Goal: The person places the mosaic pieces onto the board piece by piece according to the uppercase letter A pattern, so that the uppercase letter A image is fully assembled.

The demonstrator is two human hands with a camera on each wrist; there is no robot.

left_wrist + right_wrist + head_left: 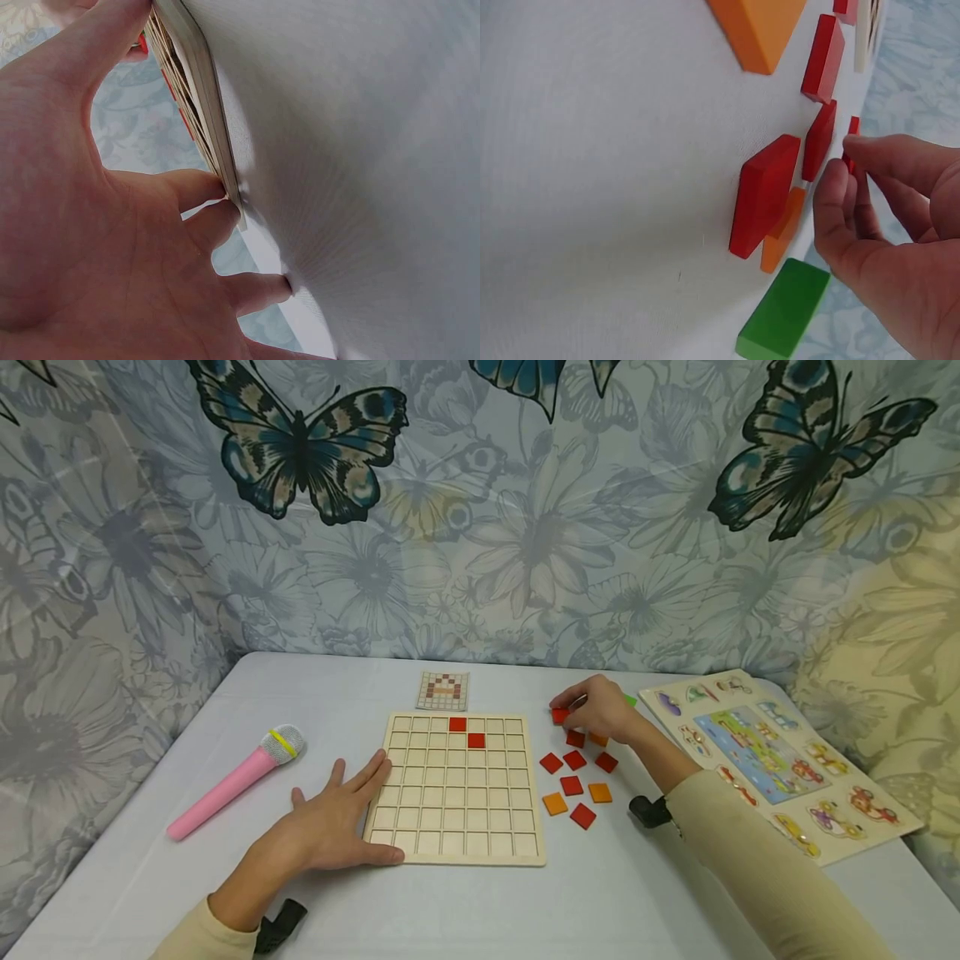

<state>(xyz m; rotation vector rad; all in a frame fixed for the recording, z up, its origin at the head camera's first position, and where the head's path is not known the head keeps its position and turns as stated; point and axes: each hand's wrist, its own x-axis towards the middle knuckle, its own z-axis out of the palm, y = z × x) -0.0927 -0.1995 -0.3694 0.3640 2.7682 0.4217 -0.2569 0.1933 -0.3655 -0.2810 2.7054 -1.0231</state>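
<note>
A wooden grid board point(450, 789) lies on the white table, with two red square tiles point(476, 741) in its upper rows. My left hand point(333, 822) is spread at the board's left side, thumb and fingertips touching its edge; the left wrist view shows the fingers point(202, 187) against that edge. At the board's right, my right hand point(600, 710) pinches a red tile point(853, 127) between thumb and fingers, close to the loose tiles. Several red tiles point(572, 786) and a few orange tiles point(555, 803) lie around there.
Behind the board lies a small pattern card point(442, 692). A pink toy microphone point(232, 789) rests at the left. On the right is a picture puzzle board point(795, 760), partly under the right forearm. A green block point(784, 307) lies beside the right hand.
</note>
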